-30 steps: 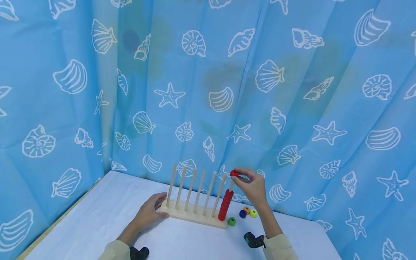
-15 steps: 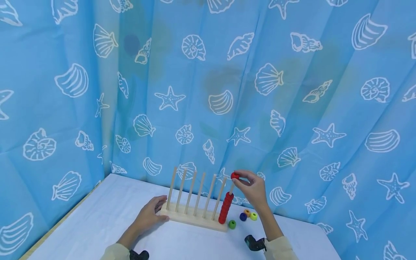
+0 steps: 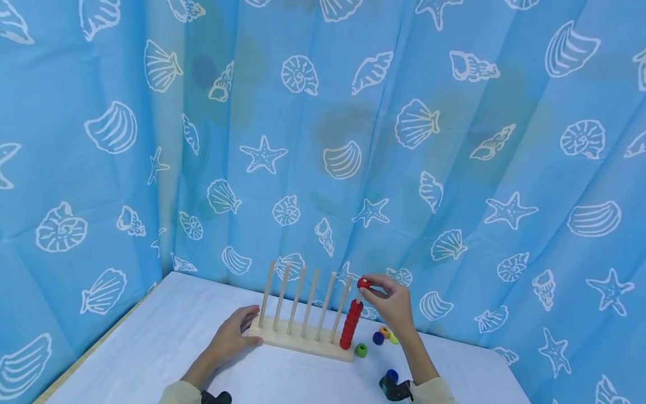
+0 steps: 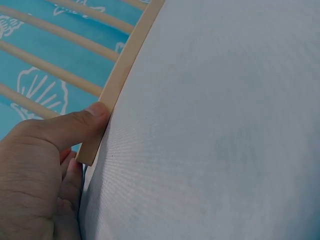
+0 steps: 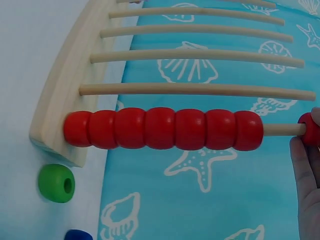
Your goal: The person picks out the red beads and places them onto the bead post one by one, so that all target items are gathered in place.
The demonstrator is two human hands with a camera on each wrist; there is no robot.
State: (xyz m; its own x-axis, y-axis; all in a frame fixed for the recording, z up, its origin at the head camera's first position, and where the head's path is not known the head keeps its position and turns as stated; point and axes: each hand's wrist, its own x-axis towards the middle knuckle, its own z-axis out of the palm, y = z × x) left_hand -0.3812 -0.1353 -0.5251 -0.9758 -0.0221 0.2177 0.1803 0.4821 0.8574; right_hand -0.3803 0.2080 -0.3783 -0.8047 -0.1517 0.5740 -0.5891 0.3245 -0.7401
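Observation:
A wooden rack (image 3: 303, 341) with several upright pegs stands on the table. Its rightmost peg carries a stack of several red beads (image 3: 350, 325); the other pegs are bare. My right hand (image 3: 393, 303) pinches one more red bead (image 3: 363, 283) between thumb and fingers at the top of that peg, and the peg's tip shows in its hole. Between this bead and the stack a short length of peg is visible in the right wrist view. My left hand (image 3: 229, 335) grips the rack's left end, thumb (image 4: 95, 112) on the front edge and fingers behind.
A green bead (image 3: 361, 350) lies by the rack's right end. Behind it are a dark blue bead (image 3: 378, 338), an orange bead (image 3: 385, 331) and a partly hidden yellow bead (image 3: 393, 338). Another blue bead (image 3: 392, 375) lies near the right wrist camera. A shell-patterned curtain (image 3: 323, 140) hangs behind the table.
The red bead in my right hand has come down slightly onto the peg's tip. A blue bead now shows near the right wrist. My left hand stays on the rack.

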